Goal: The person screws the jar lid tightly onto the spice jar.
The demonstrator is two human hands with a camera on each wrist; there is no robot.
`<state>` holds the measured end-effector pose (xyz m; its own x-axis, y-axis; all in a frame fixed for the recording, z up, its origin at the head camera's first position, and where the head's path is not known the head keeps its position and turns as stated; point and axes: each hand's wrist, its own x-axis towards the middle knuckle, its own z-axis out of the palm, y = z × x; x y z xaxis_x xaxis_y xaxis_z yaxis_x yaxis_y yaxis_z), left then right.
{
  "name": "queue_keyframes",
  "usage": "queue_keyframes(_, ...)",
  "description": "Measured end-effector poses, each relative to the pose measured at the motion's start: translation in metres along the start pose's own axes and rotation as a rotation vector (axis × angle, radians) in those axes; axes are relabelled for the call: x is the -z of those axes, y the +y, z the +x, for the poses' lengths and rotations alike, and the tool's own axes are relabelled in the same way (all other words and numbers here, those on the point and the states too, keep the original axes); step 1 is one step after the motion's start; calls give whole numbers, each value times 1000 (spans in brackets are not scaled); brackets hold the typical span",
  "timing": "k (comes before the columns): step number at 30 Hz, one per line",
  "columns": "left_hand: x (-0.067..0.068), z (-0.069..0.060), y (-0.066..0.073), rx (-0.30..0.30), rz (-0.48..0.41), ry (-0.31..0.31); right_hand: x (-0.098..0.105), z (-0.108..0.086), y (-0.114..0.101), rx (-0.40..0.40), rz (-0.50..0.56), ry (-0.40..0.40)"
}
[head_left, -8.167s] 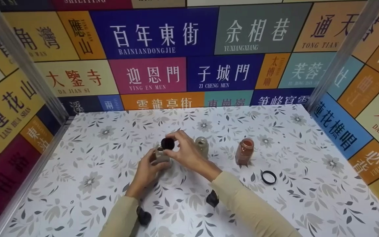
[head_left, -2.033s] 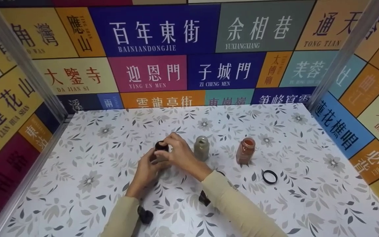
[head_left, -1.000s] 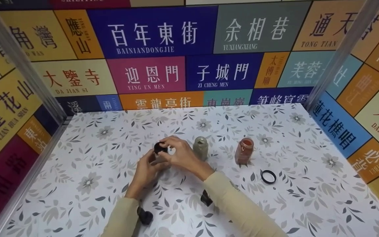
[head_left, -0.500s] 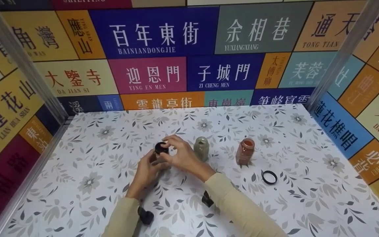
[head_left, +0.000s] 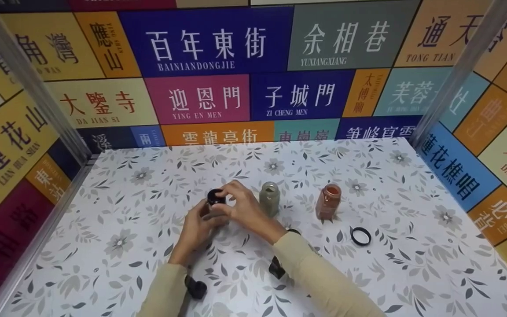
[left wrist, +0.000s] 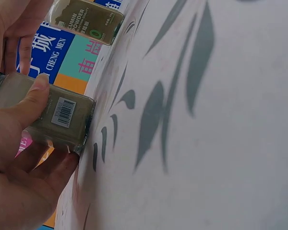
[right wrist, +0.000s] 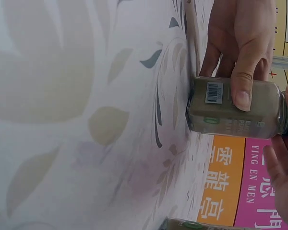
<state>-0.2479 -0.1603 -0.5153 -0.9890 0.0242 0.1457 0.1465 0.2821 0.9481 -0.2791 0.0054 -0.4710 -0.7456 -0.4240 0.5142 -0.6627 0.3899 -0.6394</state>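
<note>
1. Left hand (head_left: 197,226): thumb and fingers wrapped round the body of a glass jar (right wrist: 221,111) of grey-brown powder. Presumably a steadying hold, keeping the body from turning.
2. Right hand (head_left: 245,207): pinches a black lid (head_left: 216,197) between thumb and fingers at the jar's mouth. The fingertip grip on the rim would suit turning it; whether the thread is engaged, I cannot tell.
3. Position: the jar stands upright between the two hands, left low on the glass, right above at the lid. Base on or just above the bench (head_left: 148,273); contact unclear.
4. Just beyond the right hand: a cumin powder jar (head_left: 270,201), upright, mouth uncovered. Probably set aside to leave working room.
5. Further right, well apart: a jar of reddish powder (head_left: 327,204), upright, also uncovered.
6. Nearer the person than that jar: a black ring (head_left: 361,237), lying flat, within easy reach of the right arm.
</note>
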Motion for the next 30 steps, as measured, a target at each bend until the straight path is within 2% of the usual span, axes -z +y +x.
queue_keyframes(5,0,0,1,-18,21,4,1,-1,0,-101,44,-50)
queue_keyframes(9,-1,0,1,-14,24,9,1,-4,1,-259,181,-85)
queue_keyframes(12,-2,0,1,-6,18,15,2,-6,2,-322,304,-101)
queue_keyframes(17,-3,1,3,-1,-3,18,-1,-7,4,-308,421,-97)
queue_keyframes(23,-3,0,4,15,-7,42,-8,-9,6,-273,444,-25)
queue_keyframes(30,-3,-1,2,24,-38,56,-14,-9,7,-304,448,23)
